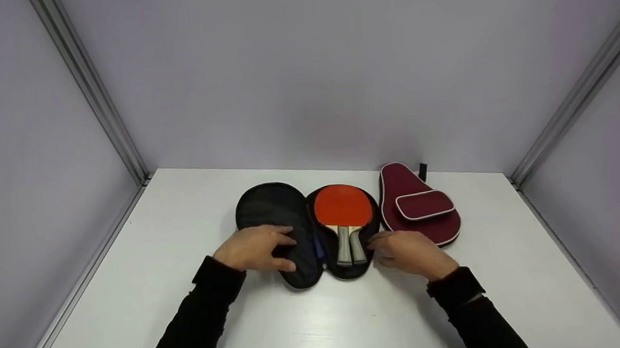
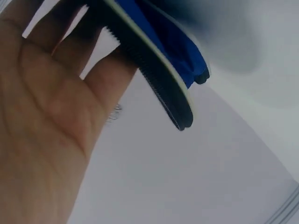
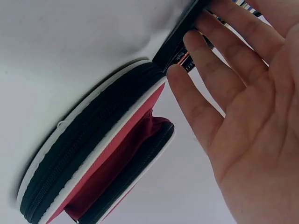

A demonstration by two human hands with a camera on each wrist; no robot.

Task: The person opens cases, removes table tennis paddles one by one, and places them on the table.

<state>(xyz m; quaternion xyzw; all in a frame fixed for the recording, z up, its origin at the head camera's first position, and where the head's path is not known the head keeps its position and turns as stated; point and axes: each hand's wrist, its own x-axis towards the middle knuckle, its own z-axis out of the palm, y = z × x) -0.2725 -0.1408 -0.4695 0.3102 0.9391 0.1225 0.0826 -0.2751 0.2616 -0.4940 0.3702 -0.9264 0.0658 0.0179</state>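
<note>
A black table tennis bat case [image 1: 269, 207] lies unzipped and spread out on the white table. In its right half are two table tennis bats, the upper one with an orange-red face [image 1: 343, 206] and the handles [image 1: 344, 245] side by side toward the person. My left hand [image 1: 258, 248] rests on the left half, fingers loosely extended. In the left wrist view, its fingers touch the case's zipped edge [image 2: 159, 79], beside blue fabric [image 2: 175, 44]. My right hand [image 1: 410, 251] touches the right rim with extended fingers; the right wrist view shows its palm [image 3: 254, 135].
A maroon bat case [image 1: 404, 183] with white piping and a front pocket [image 1: 425, 204] lies just right of the black case, close to my right hand. A short black strap [image 1: 423, 171] sticks up behind it. Pale walls [image 1: 306, 80] enclose the table's back and sides.
</note>
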